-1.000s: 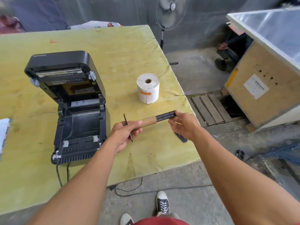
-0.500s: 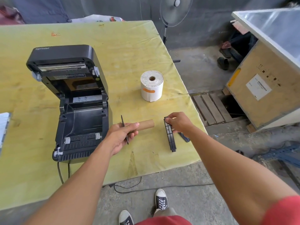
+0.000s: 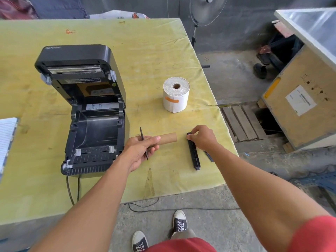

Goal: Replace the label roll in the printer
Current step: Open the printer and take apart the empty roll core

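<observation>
A black label printer (image 3: 87, 113) stands on the yellow table (image 3: 149, 51) with its lid up and its roll bay bare. My left hand (image 3: 140, 150) grips an empty brown cardboard core (image 3: 168, 138) together with a thin flat black guide piece (image 3: 143, 140), just right of the printer. My right hand (image 3: 203, 137) pinches the far end of the black spindle bar (image 3: 194, 153), which lies flat on the table. Another small black piece (image 3: 209, 156) lies partly hidden under my right wrist. A full white label roll (image 3: 176, 95) with an orange tape strip stands upright farther back.
The table's right edge runs close beside my right hand. A white lined pad (image 3: 7, 140) sits at the left edge. The printer's cables (image 3: 72, 190) hang over the front edge. A standing fan (image 3: 205, 13), a wooden crate (image 3: 300, 91) and a pallet (image 3: 241, 122) are on the floor to the right.
My right hand pulled the black spindle bar out of the cardboard core and laid it down on the table. My left hand kept the core and the thin black piece.
</observation>
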### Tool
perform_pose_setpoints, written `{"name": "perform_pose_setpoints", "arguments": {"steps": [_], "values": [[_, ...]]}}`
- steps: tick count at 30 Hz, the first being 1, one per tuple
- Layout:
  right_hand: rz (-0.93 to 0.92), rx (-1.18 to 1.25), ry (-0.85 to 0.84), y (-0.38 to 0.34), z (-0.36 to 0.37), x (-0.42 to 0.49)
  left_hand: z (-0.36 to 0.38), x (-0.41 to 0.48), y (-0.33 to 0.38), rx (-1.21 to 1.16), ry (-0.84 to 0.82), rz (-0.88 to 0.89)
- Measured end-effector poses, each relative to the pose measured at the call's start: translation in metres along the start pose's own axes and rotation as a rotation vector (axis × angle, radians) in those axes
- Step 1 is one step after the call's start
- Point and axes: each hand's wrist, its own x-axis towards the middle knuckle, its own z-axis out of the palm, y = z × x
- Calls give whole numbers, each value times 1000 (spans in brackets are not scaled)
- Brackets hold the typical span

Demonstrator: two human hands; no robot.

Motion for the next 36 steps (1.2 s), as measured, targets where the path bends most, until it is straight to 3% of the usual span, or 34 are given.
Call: {"name": "perform_pose_setpoints", "arguments": {"steps": [4,6,9,13,16,24,30,33,36], "values": [[16,40,67,-1,-5,-3,-1,0,2,-12,2,11],[24,177,64,-6,-11,-10,-1,0,3,-29,10,22],[77,523,-171,-21,-20,-27,1,-3,5,-61,9,32],[45,619,-427,-35,-12,-45,6,-6,6,-60,-45,39],[2,698,-353,-42,-4,-59,9,-11,8,-50,-92,41],[118,1136,-1,-41,-5,-88,2,-25,3,39,-227,24],[166,886,40,-34,-6,-79,-15,-19,1,32,-166,-71],[120,688,-41,-38,-3,-67,-16,-11,7,24,-100,-50],[44,495,-127,-43,0,-57,-10,-4,10,164,-29,-40]]}}
